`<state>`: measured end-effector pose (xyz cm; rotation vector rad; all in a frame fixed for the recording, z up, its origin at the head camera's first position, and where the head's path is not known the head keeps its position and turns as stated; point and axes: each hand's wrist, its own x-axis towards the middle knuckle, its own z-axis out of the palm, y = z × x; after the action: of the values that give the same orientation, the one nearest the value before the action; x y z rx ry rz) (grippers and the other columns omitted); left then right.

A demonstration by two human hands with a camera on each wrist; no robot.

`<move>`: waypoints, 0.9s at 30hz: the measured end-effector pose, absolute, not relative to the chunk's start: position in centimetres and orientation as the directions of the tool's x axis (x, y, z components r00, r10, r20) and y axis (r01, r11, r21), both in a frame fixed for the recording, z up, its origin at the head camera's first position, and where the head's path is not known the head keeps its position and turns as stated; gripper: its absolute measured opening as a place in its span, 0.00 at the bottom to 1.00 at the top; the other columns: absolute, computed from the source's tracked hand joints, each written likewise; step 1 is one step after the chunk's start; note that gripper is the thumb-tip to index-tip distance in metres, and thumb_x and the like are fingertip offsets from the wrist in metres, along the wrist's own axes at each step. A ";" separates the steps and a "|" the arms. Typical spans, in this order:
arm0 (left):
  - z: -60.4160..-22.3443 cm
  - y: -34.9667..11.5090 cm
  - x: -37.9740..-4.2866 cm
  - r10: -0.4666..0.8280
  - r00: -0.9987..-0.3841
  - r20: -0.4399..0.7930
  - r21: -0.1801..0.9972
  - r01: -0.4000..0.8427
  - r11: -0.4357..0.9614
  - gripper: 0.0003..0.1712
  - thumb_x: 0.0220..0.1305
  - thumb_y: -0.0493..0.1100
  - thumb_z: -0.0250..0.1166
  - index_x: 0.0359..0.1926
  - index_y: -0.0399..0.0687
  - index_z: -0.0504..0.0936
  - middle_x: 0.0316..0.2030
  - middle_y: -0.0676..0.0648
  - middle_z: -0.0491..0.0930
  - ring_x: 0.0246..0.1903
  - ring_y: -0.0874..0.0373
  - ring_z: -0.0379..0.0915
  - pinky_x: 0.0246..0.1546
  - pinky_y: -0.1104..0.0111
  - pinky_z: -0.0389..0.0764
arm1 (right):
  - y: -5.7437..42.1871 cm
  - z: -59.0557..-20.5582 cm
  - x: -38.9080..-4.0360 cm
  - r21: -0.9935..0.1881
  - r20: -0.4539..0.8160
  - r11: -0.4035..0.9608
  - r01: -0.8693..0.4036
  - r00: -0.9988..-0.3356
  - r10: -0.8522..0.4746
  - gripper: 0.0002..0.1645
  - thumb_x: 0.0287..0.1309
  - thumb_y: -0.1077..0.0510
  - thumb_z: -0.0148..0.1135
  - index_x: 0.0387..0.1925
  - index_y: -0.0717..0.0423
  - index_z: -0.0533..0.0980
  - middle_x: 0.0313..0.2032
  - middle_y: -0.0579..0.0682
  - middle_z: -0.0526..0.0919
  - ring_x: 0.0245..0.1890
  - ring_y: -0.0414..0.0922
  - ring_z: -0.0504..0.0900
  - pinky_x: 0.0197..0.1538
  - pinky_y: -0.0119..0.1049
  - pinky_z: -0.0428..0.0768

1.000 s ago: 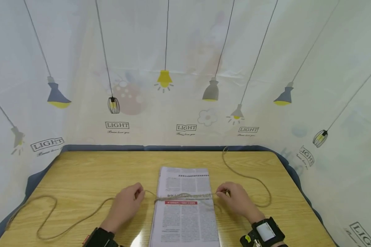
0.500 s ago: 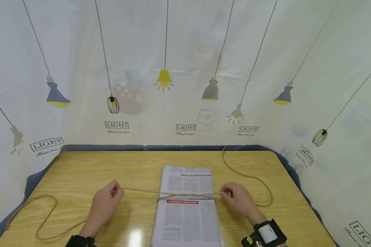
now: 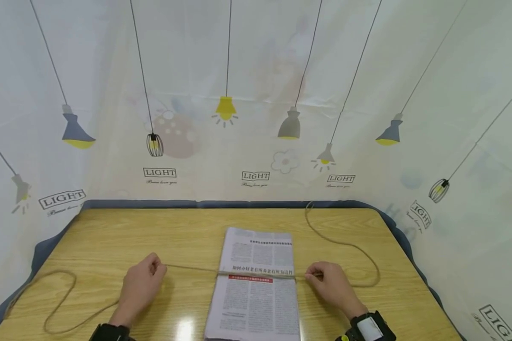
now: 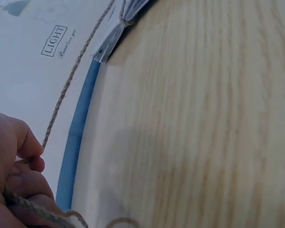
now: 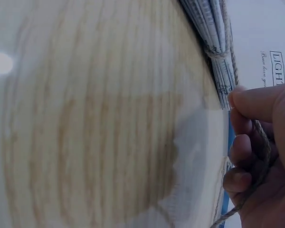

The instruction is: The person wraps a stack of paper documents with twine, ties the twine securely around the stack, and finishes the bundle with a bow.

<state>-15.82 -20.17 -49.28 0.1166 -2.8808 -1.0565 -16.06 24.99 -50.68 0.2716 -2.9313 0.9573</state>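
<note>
My left hand [image 3: 141, 290] pinches twine [image 3: 190, 268], fingers curled; right hand [image 3: 333, 288] same, opposite side. Newspaper stack [image 3: 256, 308] between them on table [image 3: 123, 232], twine straight across. Risks: uneven pull could skew the stack; slack grip could loosen the wrap.

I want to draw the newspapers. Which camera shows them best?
The head view, because there the newspapers lie with their printed top in sight and string across it. The left and right wrist views each show just a part, mostly page edges.
</note>
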 end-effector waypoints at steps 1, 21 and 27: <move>-49.1 -20.1 -15.8 -0.098 -0.994 0.053 0.645 -0.041 0.763 0.08 0.67 0.41 0.51 0.31 0.47 0.73 0.16 0.52 0.64 0.15 0.61 0.58 0.18 0.72 0.58 | 25.1 -50.6 -16.0 -0.586 0.097 0.791 -0.177 -0.984 -0.148 0.04 0.59 0.59 0.66 0.29 0.49 0.82 0.30 0.40 0.84 0.30 0.31 0.78 0.36 0.29 0.78; -48.3 -20.2 -16.8 -0.026 -0.999 0.040 0.660 0.007 0.751 0.09 0.69 0.45 0.54 0.39 0.47 0.79 0.15 0.53 0.62 0.13 0.63 0.53 0.18 0.72 0.58 | 25.1 -50.7 -16.4 -0.608 0.057 0.771 -0.186 -0.980 -0.191 0.03 0.60 0.58 0.66 0.30 0.47 0.81 0.31 0.40 0.83 0.30 0.31 0.74 0.35 0.28 0.75; -48.9 -20.5 -17.1 -0.029 -0.998 0.050 0.639 0.010 0.769 0.12 0.72 0.47 0.55 0.46 0.47 0.81 0.15 0.54 0.61 0.12 0.63 0.53 0.16 0.73 0.57 | 24.6 -50.8 -16.3 -0.612 0.035 0.772 -0.174 -0.981 -0.193 0.04 0.59 0.58 0.66 0.29 0.48 0.81 0.29 0.39 0.81 0.27 0.33 0.71 0.33 0.28 0.71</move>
<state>-17.06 -20.47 -48.94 0.0162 -2.9006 -1.0478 -16.33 24.59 -50.78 0.3093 -2.9853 1.0261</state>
